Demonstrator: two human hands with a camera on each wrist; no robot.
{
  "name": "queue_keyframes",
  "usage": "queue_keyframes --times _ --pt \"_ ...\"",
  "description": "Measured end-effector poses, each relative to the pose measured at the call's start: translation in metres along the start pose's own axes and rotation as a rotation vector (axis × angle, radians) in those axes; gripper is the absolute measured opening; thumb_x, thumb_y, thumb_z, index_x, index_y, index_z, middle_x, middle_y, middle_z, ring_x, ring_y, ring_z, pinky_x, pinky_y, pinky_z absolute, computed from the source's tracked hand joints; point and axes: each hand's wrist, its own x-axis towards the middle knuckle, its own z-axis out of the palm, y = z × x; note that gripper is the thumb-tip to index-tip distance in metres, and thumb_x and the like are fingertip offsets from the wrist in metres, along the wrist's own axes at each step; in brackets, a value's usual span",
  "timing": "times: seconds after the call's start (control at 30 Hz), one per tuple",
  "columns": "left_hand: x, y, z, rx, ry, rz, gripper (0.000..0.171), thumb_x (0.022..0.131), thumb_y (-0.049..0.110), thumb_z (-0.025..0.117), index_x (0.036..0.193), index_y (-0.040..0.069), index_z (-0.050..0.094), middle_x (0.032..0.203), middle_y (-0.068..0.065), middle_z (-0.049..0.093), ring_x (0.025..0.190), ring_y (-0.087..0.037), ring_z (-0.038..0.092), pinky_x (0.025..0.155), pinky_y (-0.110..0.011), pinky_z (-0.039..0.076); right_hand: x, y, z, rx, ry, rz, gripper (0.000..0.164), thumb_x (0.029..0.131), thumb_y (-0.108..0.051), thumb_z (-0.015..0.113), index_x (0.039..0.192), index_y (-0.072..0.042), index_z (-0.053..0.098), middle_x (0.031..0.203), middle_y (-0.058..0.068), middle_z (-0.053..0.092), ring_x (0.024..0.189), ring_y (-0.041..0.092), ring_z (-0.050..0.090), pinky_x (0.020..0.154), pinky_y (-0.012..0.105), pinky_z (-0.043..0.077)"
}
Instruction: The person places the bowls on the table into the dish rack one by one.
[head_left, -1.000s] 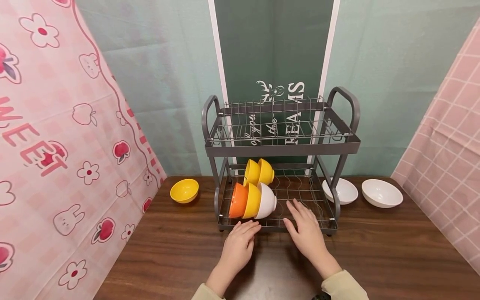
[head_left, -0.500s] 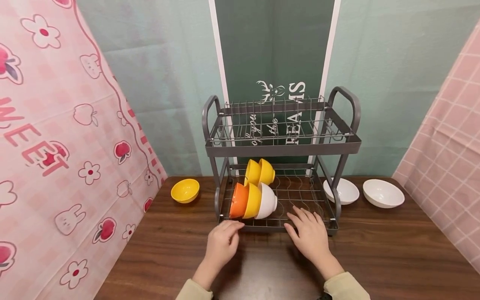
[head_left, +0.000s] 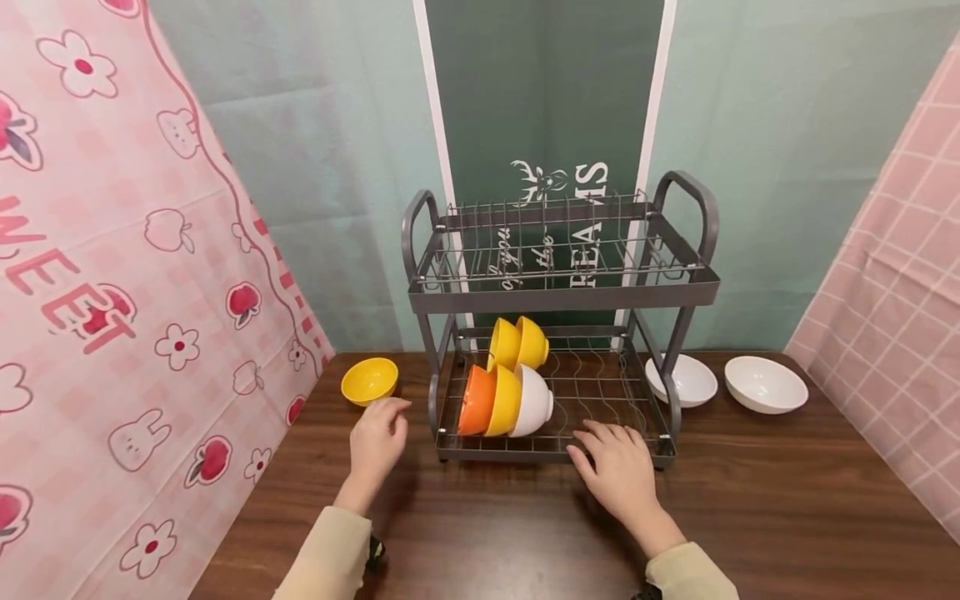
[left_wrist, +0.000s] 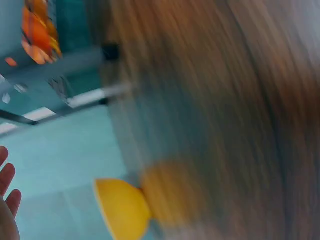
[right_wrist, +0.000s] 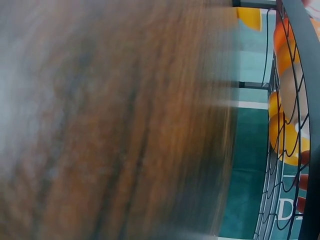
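Observation:
In the head view my left hand [head_left: 377,440] hovers over the table, just in front of a small yellow bowl [head_left: 370,382]; its fingers are loosely bent and hold nothing. My right hand [head_left: 617,467] lies at the front edge of the dish rack [head_left: 555,457], fingers spread and relaxed over the lower tier. On that tier's left side an orange bowl [head_left: 477,402], a yellow bowl [head_left: 505,402] and a white bowl [head_left: 533,402] stand on edge, nested in a row. Two more yellow bowls [head_left: 532,343] stand behind them. In the left wrist view the yellow bowl [left_wrist: 122,207] shows beyond my fingers.
Two white bowls sit on the table to the right of the rack, one [head_left: 686,382] partly behind its leg and another [head_left: 765,385] farther right. The upper tier [head_left: 562,298] overhangs the lower one. Patterned cloths [head_left: 180,333] hang at the sides and back.
My left hand has moved left from the front of the rack to the yellow bowl. The right hand has drawn back slightly toward me. The bowls stay where they were.

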Motion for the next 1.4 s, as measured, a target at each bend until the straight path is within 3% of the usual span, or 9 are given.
queue_keyframes --times 0.13,0.3,0.57,0.7,0.87,1.03,1.2,1.4 --pt "-0.001 -0.020 0.006 0.088 -0.184 -0.136 0.027 0.079 0.009 0.063 0.106 0.010 0.068 0.107 -0.006 0.067 0.101 -0.025 0.062 0.081 -0.042 0.052 -0.003 -0.001 0.001 0.000 0.009 -0.013 0.030 0.084 -0.042 0.058 0.100 -0.019 0.071 0.109 0.004 0.067 0.099 0.027 0.061 0.092 0.048 0.042" --pt "0.006 -0.039 0.012 0.151 -0.435 -0.254 0.052 0.081 0.013 0.064 0.130 0.003 0.050 0.133 -0.017 0.052 0.125 -0.034 0.046 0.104 -0.048 0.038 -0.003 0.000 0.001 -0.005 0.022 -0.018 0.029 0.083 -0.041 0.059 0.099 -0.020 0.071 0.108 0.004 0.068 0.098 0.026 0.061 0.091 0.047 0.043" --pt "0.018 -0.059 0.020 0.256 -0.581 -0.250 0.043 0.085 0.004 0.056 0.128 -0.002 0.051 0.130 -0.021 0.054 0.123 -0.036 0.049 0.105 -0.046 0.037 -0.002 0.001 0.000 -0.002 0.003 -0.012 0.030 0.084 -0.042 0.058 0.100 -0.020 0.071 0.109 0.004 0.067 0.098 0.026 0.061 0.091 0.047 0.042" --pt "0.022 -0.064 0.022 0.244 -0.652 -0.268 0.042 0.087 0.006 0.055 0.128 0.001 0.051 0.129 -0.019 0.055 0.118 -0.036 0.053 0.099 -0.049 0.042 -0.002 0.001 -0.001 -0.009 -0.002 -0.006 0.030 0.084 -0.042 0.058 0.100 -0.020 0.071 0.109 0.003 0.067 0.099 0.026 0.061 0.091 0.046 0.042" --pt "0.025 -0.066 0.022 0.207 -0.702 -0.335 0.041 0.087 0.008 0.056 0.128 0.004 0.052 0.124 -0.018 0.058 0.108 -0.037 0.057 0.090 -0.053 0.047 -0.001 0.001 0.000 -0.012 -0.008 -0.016 0.029 0.085 -0.042 0.058 0.101 -0.021 0.070 0.109 0.003 0.067 0.099 0.025 0.060 0.091 0.046 0.042" --pt "0.028 -0.067 0.021 0.197 -0.704 -0.361 0.037 0.088 0.005 0.053 0.124 0.003 0.056 0.119 -0.019 0.061 0.104 -0.037 0.060 0.089 -0.053 0.047 0.000 0.000 0.000 -0.008 -0.008 -0.020 0.029 0.085 -0.042 0.058 0.102 -0.022 0.070 0.109 0.002 0.067 0.099 0.025 0.060 0.091 0.046 0.043" --pt "0.031 -0.067 0.020 0.213 -0.703 -0.370 0.029 0.088 0.002 0.049 0.114 0.002 0.062 0.110 -0.020 0.065 0.096 -0.037 0.062 0.086 -0.052 0.049 0.001 0.001 0.001 -0.012 -0.001 -0.026 0.029 0.085 -0.042 0.058 0.103 -0.023 0.070 0.109 0.002 0.067 0.098 0.024 0.060 0.090 0.045 0.042" --pt "0.031 -0.067 0.021 0.264 -0.679 -0.346 0.025 0.089 0.000 0.044 0.098 0.001 0.067 0.095 -0.020 0.068 0.083 -0.037 0.063 0.074 -0.051 0.052 0.001 0.002 0.003 -0.008 0.016 -0.031 0.029 0.084 -0.042 0.058 0.103 -0.023 0.070 0.107 0.002 0.068 0.098 0.024 0.061 0.090 0.045 0.042"
